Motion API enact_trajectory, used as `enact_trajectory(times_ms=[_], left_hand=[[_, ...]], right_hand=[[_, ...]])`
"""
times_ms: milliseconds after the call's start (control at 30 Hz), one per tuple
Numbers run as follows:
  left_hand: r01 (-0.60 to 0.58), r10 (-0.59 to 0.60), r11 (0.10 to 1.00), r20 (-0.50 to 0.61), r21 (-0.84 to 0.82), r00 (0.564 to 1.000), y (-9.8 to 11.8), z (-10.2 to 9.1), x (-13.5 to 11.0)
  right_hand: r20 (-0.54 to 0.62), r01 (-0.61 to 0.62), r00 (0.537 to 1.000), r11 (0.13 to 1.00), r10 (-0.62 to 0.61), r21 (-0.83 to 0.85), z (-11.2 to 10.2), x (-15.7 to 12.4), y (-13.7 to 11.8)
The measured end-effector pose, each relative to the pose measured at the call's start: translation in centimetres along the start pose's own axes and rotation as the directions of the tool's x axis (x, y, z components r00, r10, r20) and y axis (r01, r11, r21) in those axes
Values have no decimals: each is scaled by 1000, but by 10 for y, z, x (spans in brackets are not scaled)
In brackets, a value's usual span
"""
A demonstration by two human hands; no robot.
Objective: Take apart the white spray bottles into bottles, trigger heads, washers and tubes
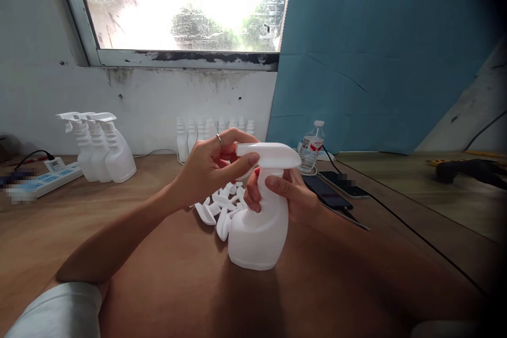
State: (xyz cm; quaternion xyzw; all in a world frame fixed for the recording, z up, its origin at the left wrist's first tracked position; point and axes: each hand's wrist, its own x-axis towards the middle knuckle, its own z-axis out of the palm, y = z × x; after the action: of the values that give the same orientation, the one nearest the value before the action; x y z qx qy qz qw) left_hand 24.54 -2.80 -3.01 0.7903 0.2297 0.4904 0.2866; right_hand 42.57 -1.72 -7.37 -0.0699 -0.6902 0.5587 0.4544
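Note:
A white spray bottle with its trigger head on top is between my two hands, upright over the table and slightly tilted. My left hand, with a ring on one finger, pinches the nozzle end of the white spray head between thumb and fingers. Around the bottle's neck my right hand is wrapped, thumb in front and fingertips showing on the left side. The trigger is mostly hidden by my fingers. Behind the bottle lies a pile of loose white spray-head parts.
Several white bottles without heads stand along the wall. At the left are three spray bottles with heads and a power strip. On the right are a water bottle, phones and a black cable.

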Motion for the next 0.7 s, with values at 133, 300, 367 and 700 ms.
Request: enact_trajectory(times_ms=[133, 300, 367, 700], left_hand=[[-4, 3, 1000, 13, 21, 1000, -1, -4, 2], [-3, -3, 990, 44, 141, 999, 1, -13, 6], [-6, -3, 986, 53, 165, 999, 3, -15, 5], [-7, -11, 964, 65, 266, 998, 5, -16, 4]], right_hand=[[17, -17, 1000, 1000, 17, -12, -2, 2, -1], [89, -42, 995, 999, 39, 34, -4, 5, -1], [85, -22, 996, 995, 14, 95, -4, 4, 0], [68, -22, 998, 984, 10, 176, -2, 4, 5]])
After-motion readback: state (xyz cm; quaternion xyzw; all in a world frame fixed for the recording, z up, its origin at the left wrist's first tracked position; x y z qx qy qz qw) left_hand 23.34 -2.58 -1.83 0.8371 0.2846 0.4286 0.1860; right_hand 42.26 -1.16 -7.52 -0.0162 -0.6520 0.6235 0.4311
